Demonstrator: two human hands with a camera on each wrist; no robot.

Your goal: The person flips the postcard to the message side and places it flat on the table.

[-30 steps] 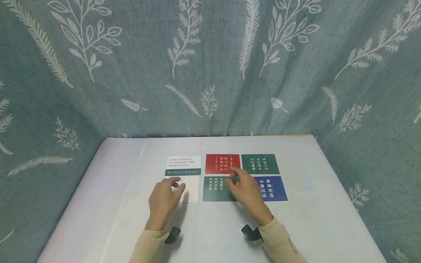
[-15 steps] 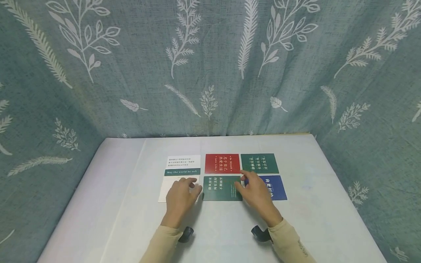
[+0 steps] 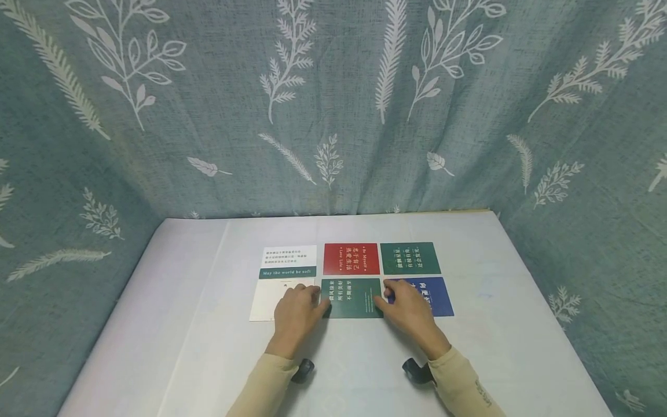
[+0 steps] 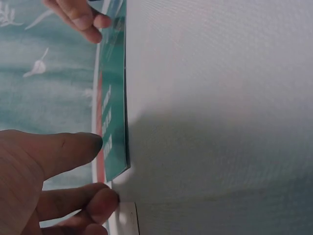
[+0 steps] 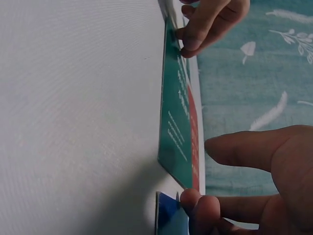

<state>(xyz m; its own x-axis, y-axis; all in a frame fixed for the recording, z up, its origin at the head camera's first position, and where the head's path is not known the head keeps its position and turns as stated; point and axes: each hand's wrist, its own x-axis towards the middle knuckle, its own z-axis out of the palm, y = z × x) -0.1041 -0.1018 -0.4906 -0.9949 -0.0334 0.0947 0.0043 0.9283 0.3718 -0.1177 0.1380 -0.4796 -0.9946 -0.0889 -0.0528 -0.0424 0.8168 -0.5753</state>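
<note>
1. Left hand (image 3: 298,315) and right hand (image 3: 411,308): loose, thumbs apart from fingers, gripping nothing.
2. Between them lies the front green card (image 3: 354,300), long axis parallel to the worktop's (image 3: 500,347) far edge, each short end just beside one hand.

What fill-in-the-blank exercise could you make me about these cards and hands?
The near middle card, between the left hand and the right hand, is coloured ____.
The far middle card is coloured ____.
The near right card is coloured ____.
The far left card says "May the world be ____".

Missing words: green; red; blue; soft.
</note>
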